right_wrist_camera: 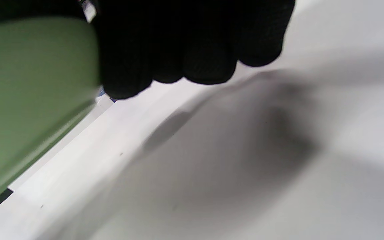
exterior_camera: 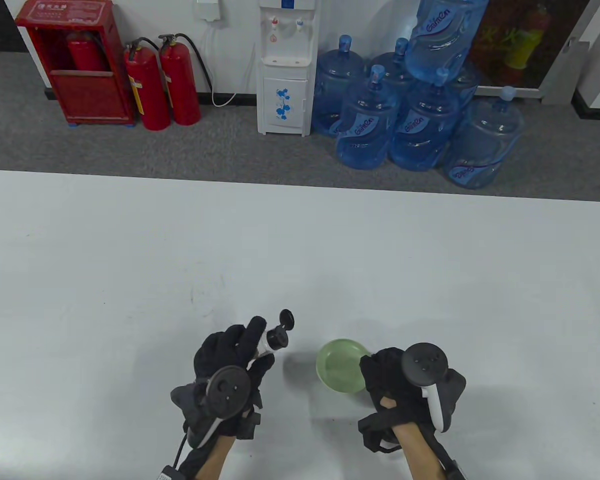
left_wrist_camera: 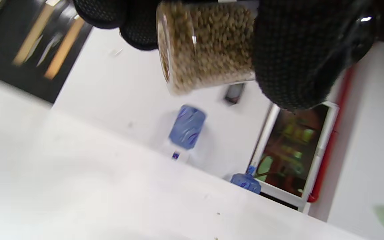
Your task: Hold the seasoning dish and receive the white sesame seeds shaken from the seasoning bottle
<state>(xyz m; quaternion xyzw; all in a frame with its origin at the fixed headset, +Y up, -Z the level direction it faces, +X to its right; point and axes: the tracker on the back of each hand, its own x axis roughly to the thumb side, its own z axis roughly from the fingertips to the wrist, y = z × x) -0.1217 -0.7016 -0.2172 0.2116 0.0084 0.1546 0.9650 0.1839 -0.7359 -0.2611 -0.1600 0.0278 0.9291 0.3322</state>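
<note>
Table view | left hand (exterior_camera: 230, 370) grips seasoning bottle (exterior_camera: 272, 341) | right hand (exterior_camera: 405, 385) holds seasoning dish (exterior_camera: 341, 369) just right of bottle

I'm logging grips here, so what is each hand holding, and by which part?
The left hand grips the clear seed-filled seasoning bottle around its body. The right hand holds the pale green round dish by its near right rim.

Grey carpet (exterior_camera: 130, 150) runs to a white wall (exterior_camera: 230, 45). Against it stand a red extinguisher cabinet (exterior_camera: 75, 65), two fire extinguishers (exterior_camera: 162, 82), a water dispenser (exterior_camera: 286, 70) and stacked blue water jugs (exterior_camera: 420, 110), beyond the white table (exterior_camera: 300, 250).
</note>
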